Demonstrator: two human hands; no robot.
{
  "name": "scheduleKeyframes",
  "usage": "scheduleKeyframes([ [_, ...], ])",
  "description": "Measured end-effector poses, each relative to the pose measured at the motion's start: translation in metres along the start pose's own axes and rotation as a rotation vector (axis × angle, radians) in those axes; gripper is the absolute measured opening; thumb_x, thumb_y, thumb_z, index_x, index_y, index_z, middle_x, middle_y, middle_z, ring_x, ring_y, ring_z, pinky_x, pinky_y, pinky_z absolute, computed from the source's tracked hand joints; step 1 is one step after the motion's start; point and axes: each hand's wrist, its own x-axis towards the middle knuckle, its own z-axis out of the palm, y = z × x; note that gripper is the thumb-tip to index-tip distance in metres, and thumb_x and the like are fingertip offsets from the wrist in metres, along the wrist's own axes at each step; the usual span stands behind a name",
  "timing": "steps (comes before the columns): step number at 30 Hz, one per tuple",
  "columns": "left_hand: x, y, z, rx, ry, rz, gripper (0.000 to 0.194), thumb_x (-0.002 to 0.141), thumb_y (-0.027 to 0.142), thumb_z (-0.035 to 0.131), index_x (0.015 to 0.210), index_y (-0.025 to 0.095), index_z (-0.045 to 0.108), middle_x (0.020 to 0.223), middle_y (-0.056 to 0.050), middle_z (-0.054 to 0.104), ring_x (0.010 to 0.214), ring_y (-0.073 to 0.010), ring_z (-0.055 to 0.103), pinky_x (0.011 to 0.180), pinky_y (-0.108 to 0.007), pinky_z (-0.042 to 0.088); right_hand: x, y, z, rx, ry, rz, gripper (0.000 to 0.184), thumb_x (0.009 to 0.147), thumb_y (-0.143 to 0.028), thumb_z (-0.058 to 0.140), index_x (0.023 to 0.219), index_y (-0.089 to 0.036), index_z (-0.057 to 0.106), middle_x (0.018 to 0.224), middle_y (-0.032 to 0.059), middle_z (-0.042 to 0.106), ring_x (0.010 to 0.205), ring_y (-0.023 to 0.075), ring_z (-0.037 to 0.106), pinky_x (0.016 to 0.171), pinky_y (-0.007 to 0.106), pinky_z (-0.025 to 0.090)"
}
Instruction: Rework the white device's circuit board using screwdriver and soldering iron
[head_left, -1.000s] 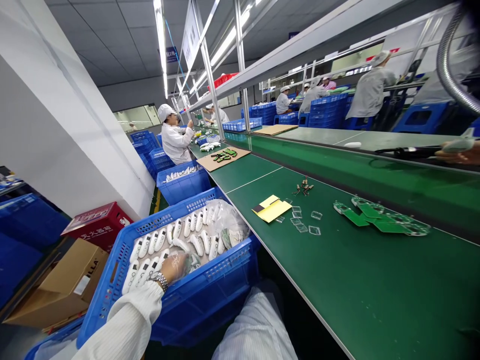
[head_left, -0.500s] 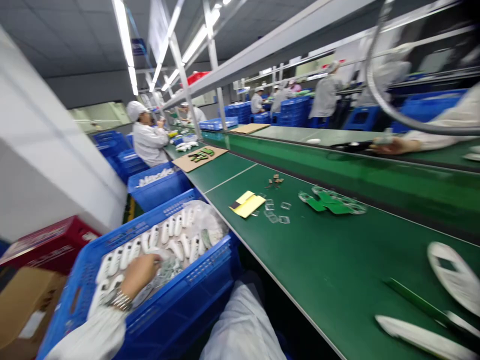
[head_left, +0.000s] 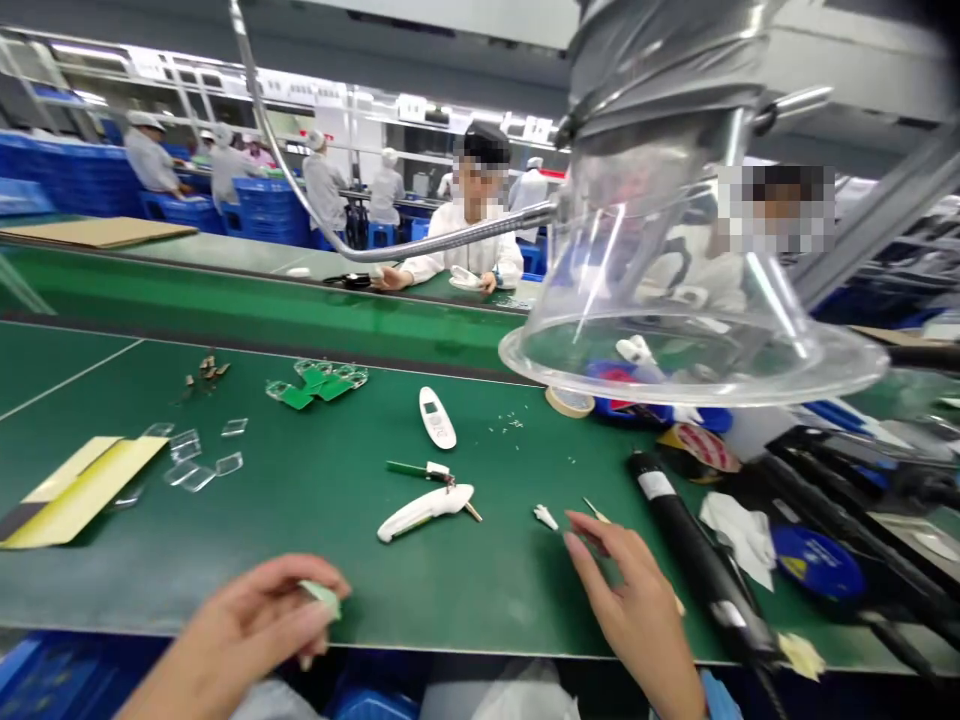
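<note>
You are pinching a small green piece [head_left: 322, 597] with your left hand [head_left: 240, 630], fingers closed; your right hand [head_left: 630, 600] is hovering, fingers open, beside a white plastic fragment [head_left: 545, 516], right of the white device housing [head_left: 425, 508].

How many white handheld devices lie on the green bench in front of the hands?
2. One device lies farther back on the bench; the other device lies nearer, just below a green-handled tool.

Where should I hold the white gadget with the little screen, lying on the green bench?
Take the white device by its long sides near the middle, coming down from above. It lies flat with its screen facing up, and it is narrow, so your finger and thumb fit across it and stay off the screen.
</note>
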Motion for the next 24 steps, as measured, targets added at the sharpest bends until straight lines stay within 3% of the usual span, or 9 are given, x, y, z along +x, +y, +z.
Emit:
scheduleKeyframes([
  [3,0.023,0.032,0.061,-0.094,-0.337,-0.038,0.032,0.067,0.044,0.07,0.081,0.016,0.065,0.075,-0.003,0.065,0.06,-0.0093,0.054,0.059,-0.021,0.044,0.012,0.004,0.006,0.022,-0.145,0.066,0.03,0.087,-0.041,0.053,0.111,-0.023,0.058,0.089,0.006,0.061,0.085,0.0242,0.055,0.073,0.04,0.047],
  [5,0.036,0.04,0.091,-0.161,-0.483,-0.028,0.032,0.067,0.038,0.071,0.088,0.016,0.064,0.088,-0.004,0.066,0.068,-0.0103,0.059,0.067,-0.023,0.047,0.018,0.006,0.013,0.054,-0.2,0.093,0.03,0.086,-0.042,0.052,0.104,-0.02,0.06,0.086,0.0073,0.06,0.083,0.0262,0.053,0.074,0.045,0.045],
  [7,0.049,0.039,0.114,-0.222,-0.587,-0.052,0.035,0.064,0.031,0.073,0.093,0.016,0.061,0.096,-0.005,0.064,0.08,-0.0133,0.064,0.078,-0.026,0.047,0.021,0.008,0.018,0.08,-0.21,0.107,0.027,0.086,-0.043,0.051,0.091,-0.019,0.062,0.083,0.0078,0.059,0.081,0.0268,0.052,0.074,0.047,0.044],
  [10,0.064,0.029,0.14,-0.186,-0.661,-0.055,0.032,0.065,0.019,0.069,0.094,0.015,0.057,0.088,-0.003,0.062,0.091,-0.0177,0.064,0.084,-0.029,0.044,0.019,0.009,0.02,0.116,-0.177,0.161,0.027,0.087,-0.043,0.049,0.085,-0.019,0.06,0.08,0.0069,0.059,0.077,0.0244,0.054,0.071,0.043,0.045],
  [14,0.075,0.022,0.159,-0.046,-0.676,-0.024,0.022,0.07,0.008,0.055,0.091,0.015,0.053,0.077,0.0,0.059,0.093,-0.0199,0.065,0.077,-0.028,0.044,0.009,0.007,0.01,0.206,-0.135,0.289,0.028,0.088,-0.045,0.049,0.091,-0.019,0.058,0.079,0.0049,0.063,0.071,0.0184,0.06,0.064,0.032,0.051],
  [18,0.081,0.024,0.167,-0.026,-0.692,-0.017,0.023,0.07,0.006,0.055,0.091,0.015,0.052,0.073,0.002,0.057,0.081,-0.0158,0.066,0.074,-0.027,0.045,-0.001,-0.001,-0.003,0.381,-0.128,0.424,0.029,0.082,-0.045,0.058,0.092,-0.019,0.064,0.08,0.0044,0.068,0.072,0.0175,0.064,0.063,0.026,0.053],
  [24,0.084,0.022,0.168,-0.053,-0.712,-0.005,0.024,0.071,0.007,0.054,0.093,0.014,0.052,0.077,0.0,0.061,0.074,-0.0113,0.062,0.073,-0.026,0.046,-0.003,-0.019,-0.011,0.348,-0.136,0.242,0.014,0.085,-0.031,0.059,0.095,-0.025,0.067,0.079,-0.0002,0.067,0.069,0.0128,0.062,0.062,0.021,0.05],
])
